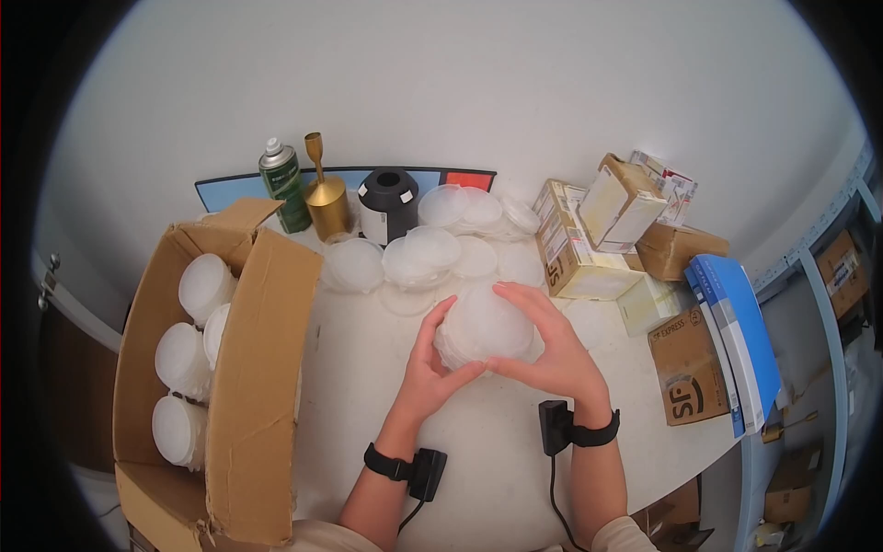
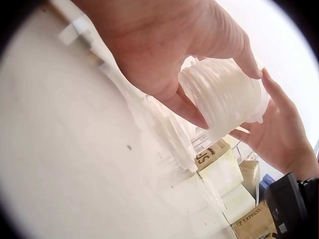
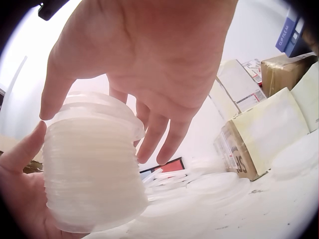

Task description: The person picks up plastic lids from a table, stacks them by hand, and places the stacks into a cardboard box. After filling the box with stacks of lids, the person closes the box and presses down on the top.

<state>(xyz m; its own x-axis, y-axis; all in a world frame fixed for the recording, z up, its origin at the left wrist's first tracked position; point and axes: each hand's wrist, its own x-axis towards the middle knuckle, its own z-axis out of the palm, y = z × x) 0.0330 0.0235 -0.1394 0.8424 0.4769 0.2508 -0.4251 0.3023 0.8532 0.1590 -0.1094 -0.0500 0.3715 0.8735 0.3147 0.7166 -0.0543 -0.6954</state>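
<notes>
Both hands hold a stack of round, translucent white plastic lids (image 1: 487, 327) above the middle of the table. My left hand (image 1: 426, 373) grips the stack from the left, thumb on the near side, fingers round the far side. From the right, my right hand (image 1: 557, 354) curls round the stack's upper end. In the left wrist view the thumb tips of the two hands meet beside the stacked lids (image 2: 224, 97). The right wrist view shows the lids' ridged edges (image 3: 94, 169) evenly piled, with the top ones sitting slightly out of line.
To the left stands an open cardboard box (image 1: 262, 386) with several lid stacks (image 1: 180, 430) inside. Loose lids (image 1: 430, 248) lie at the back, near a spray can (image 1: 287, 189), a gold holder (image 1: 326, 207) and a black-topped device (image 1: 387, 198). Cartons (image 1: 598, 267) and blue folders (image 1: 736, 322) stand right.
</notes>
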